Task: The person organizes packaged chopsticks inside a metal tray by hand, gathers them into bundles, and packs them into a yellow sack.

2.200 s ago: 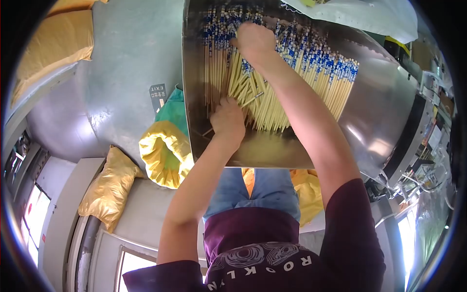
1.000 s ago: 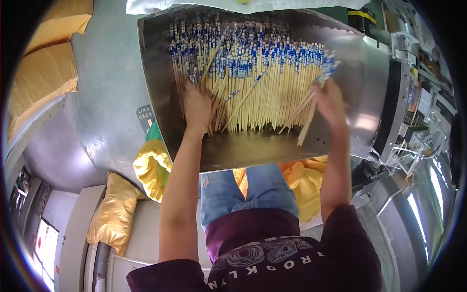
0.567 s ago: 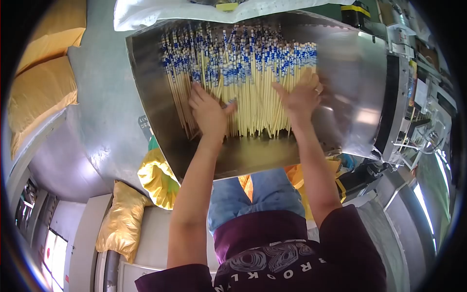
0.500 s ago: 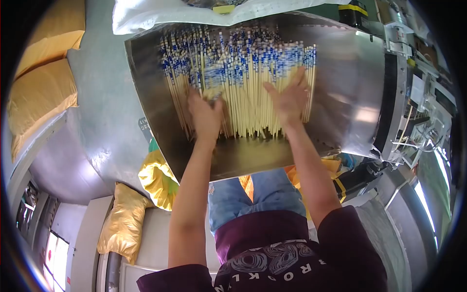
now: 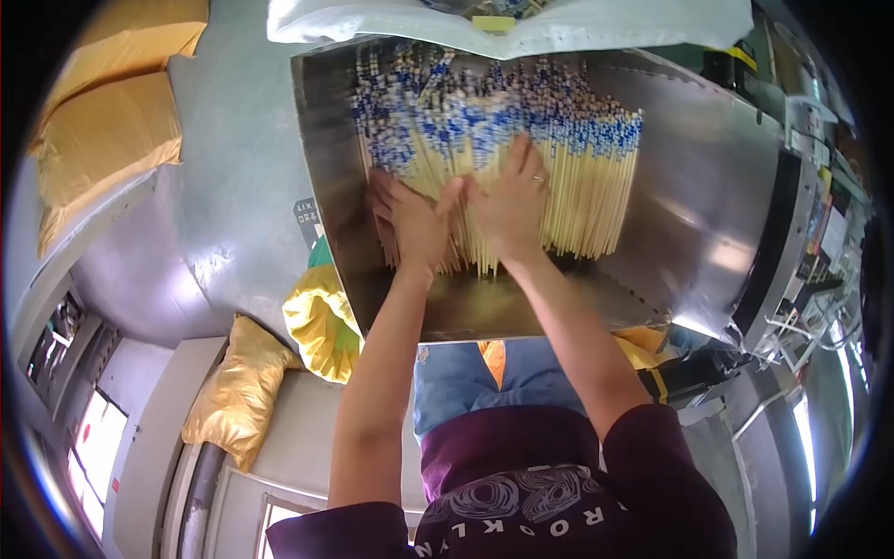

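A wide layer of pale chopsticks (image 5: 582, 200) with blue-and-white patterned ends lies in a metal tray (image 5: 466, 312). The patterned ends point away from me and sit at uneven heights. My left hand (image 5: 421, 225) rests on the sticks at the left side, fingers spread. Beside it, my right hand (image 5: 510, 212) lies on the middle of the layer with its fingers stretched out and a ring on one finger. The two thumbs come close together. Both palms face down, and neither hand is closed around a stick. Some sticks are blurred under the hands.
A white plastic bag (image 5: 391, 23) lies across the tray's far edge. Yellow sacks (image 5: 116, 140) are at the far left, and another yellow sack (image 5: 244, 387) is at lower left. An open yellow bag (image 5: 321, 321) stands by the tray's near left corner. Equipment and cables (image 5: 819, 307) crowd the right.
My right hand has moved inward from the right side of the sticks to the middle, close to my left hand. The camera view has shifted, so the tray appears farther right.
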`<state>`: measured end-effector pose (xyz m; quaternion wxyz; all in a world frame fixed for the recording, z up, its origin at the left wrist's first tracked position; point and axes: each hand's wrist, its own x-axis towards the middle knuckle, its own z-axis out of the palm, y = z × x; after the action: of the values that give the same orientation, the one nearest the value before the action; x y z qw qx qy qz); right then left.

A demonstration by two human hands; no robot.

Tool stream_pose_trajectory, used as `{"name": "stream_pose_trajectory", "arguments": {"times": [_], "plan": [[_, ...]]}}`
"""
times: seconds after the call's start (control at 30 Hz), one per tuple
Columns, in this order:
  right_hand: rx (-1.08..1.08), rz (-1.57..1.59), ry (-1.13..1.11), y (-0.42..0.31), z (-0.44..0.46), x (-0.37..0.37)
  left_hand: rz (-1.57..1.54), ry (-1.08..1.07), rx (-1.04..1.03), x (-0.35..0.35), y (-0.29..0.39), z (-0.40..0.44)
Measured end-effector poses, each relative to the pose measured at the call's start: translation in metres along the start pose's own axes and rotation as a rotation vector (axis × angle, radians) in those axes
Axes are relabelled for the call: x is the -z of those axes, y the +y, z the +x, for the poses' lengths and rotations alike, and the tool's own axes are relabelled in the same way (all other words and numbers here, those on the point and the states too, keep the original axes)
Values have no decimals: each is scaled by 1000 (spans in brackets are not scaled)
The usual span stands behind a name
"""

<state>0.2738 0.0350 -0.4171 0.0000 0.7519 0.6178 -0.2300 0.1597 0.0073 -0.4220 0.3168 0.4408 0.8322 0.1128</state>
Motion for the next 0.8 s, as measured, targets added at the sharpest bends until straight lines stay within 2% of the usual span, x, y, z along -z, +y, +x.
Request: {"name": "stream_pose_trajectory", "arguments": {"times": [0.1, 0.27, 0.37, 0.4, 0.47, 0.57, 0.6, 0.63, 0.7, 0.73, 0.8], "plan": [[-38, -48, -92, 17, 10, 16, 98, -23, 27, 1, 11, -2], [96, -171, -19, 22, 35, 45, 113, -24, 44, -1, 10, 0], [282, 169, 221, 0, 68, 41, 105, -3, 11, -4, 1, 1], [284, 171, 217, -10, 78, 36, 118, 14, -32, -3, 0, 2], [410, 400, 152, -28, 98, 26, 102, 22, -25, -4, 1, 2], [354, 549, 25, -52, 121, 9, 122, 45, 2, -6, 1, 0], [461, 491, 170, -56, 125, 3, 141, 42, 20, -5, 2, 0], [448, 450, 132, -57, 129, -1, 228, 33, 31, -3, 4, -1], [407, 383, -12, -63, 132, 0, 199, 11, 40, -1, 4, -1], [406, 377, -14, -64, 131, 0, 171, -13, 43, -1, 5, -2], [509, 255, -362, -71, 124, 7, 137, 39, 12, -6, 4, -2]]}}
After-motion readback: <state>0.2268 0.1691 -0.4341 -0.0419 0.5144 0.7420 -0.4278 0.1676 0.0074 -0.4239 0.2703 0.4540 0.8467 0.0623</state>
